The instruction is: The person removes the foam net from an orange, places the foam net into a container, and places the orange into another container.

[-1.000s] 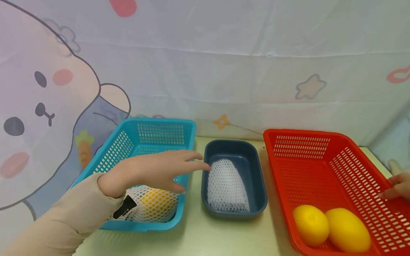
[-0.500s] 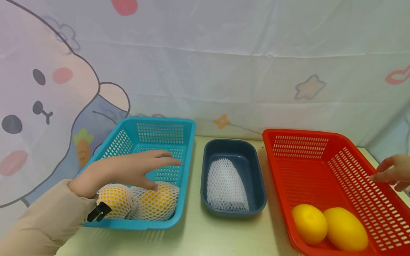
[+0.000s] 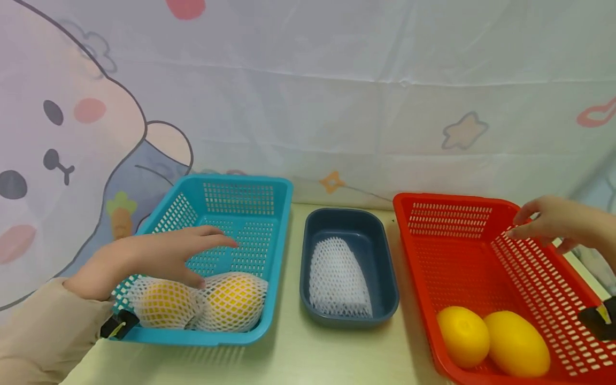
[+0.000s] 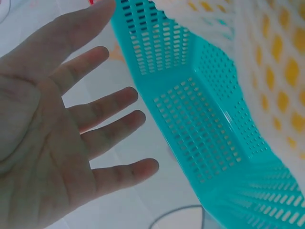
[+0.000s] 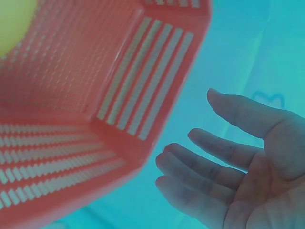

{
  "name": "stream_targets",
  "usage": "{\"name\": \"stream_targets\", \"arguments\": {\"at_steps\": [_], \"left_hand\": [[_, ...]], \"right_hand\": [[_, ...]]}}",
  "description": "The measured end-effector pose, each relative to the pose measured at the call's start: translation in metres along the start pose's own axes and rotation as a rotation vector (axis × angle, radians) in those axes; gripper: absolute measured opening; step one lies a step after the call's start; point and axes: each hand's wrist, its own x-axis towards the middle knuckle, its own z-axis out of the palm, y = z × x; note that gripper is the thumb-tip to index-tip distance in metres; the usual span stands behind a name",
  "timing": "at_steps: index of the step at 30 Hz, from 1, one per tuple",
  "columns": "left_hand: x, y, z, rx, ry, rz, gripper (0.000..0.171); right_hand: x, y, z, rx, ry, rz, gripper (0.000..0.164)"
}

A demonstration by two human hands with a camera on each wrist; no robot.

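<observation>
Left hand: the left hand is held above the blue basket, fingers spread and thumb set apart; nothing is gripped, and in the left wrist view a gap is seen between the palm and the netted fruit.
Right hand: the right hand is held over the far right corner of the red basket, thumb parted from loosely bent fingers; nothing is pinched, and the rim is not touched in the right wrist view.
Blue basket: in the front part of the blue basket, a left netted fruit and a right netted fruit are laid side by side, yellow being seen through the white mesh.
Dark tray: the dark blue tray is placed between the two baskets, and a white foam net is laid flat in it, toward the left side.
Red basket: in the near left part of the red basket, a round yellow fruit and an oval yellow fruit are set next to each other, uncovered.
Surroundings: all three containers are stood on a pale table; behind it a printed cloth is hung.
Sleeve: the left forearm is covered by a beige sleeve.
</observation>
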Motion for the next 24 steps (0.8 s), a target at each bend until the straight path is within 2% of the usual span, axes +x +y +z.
{"name": "stream_targets", "arguments": {"at_steps": [10, 18, 24], "left_hand": [[-0.013, -0.025, 0.003, -0.01, 0.001, -0.05, 0.079], [-0.017, -0.036, 0.006, -0.054, -0.063, -0.111, 0.087], [-0.018, -0.038, 0.008, -0.073, -0.156, -0.218, 0.089]], "right_hand": [[0.001, -0.068, 0.004, -0.056, -0.041, -0.169, 0.061], [0.011, -0.115, 0.018, -0.023, -0.079, -0.211, 0.054], [0.016, -0.15, 0.033, 0.008, -0.085, -0.252, 0.048]]}}
